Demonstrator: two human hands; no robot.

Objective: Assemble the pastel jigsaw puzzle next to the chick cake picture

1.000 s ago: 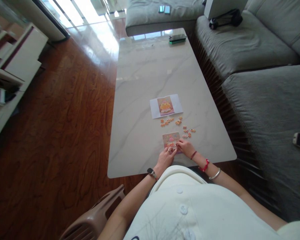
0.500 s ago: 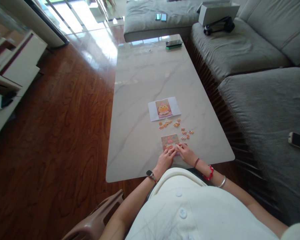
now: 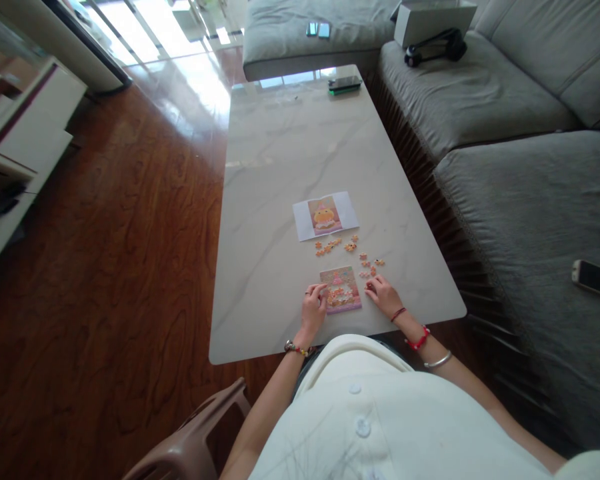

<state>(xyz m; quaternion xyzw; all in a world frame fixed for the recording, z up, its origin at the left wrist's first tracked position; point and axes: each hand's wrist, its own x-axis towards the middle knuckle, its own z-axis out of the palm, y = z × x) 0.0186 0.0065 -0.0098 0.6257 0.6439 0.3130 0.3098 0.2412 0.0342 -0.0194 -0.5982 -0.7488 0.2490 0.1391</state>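
Bare hands flank a partly assembled jigsaw puzzle (image 3: 342,293) near the close end of a marble-patterned table (image 3: 270,287). The left hand (image 3: 314,310) bends its fingers over the puzzle's left edge; whether they grip anything cannot be told. The right hand (image 3: 384,297), just beside the right edge, has its fingertips drawn close together, though whether a piece is pinched there is too small to tell. Loose jigsaw pieces (image 3: 351,247) lie scattered beyond, some near a printed sheet (image 3: 324,217) showing a yellow figure. A gray sofa (image 3: 530,220) stands at right.
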